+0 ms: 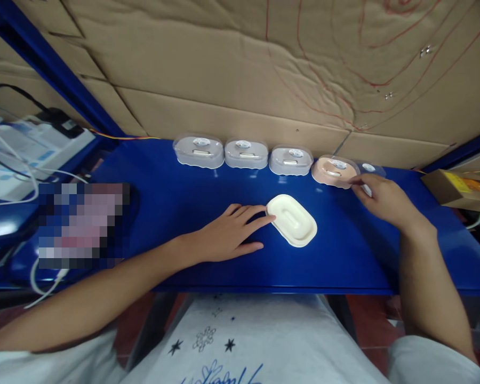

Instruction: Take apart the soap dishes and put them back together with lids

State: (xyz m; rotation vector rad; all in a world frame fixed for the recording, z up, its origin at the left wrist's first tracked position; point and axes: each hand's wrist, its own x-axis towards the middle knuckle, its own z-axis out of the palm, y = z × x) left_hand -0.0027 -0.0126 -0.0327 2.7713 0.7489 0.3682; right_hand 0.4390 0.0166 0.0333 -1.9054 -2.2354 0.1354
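A shallow cream oval tray lies on the blue table. My left hand rests beside it with fingers stretched out, its fingertips touching the tray's left rim and its thumb apart. My right hand is at the right end of a row of oval boxes, fingers bent together over a clear-lidded box. The hand hides most of that box. Just left of the fingertips stands a peach box with a clear lid and a round sticker.
Three greyish clear-lidded boxes, the left, middle and right, line the back against a cardboard wall. An open carton stands at the right. Cables and a white box crowd the left, near a blurred-out patch.
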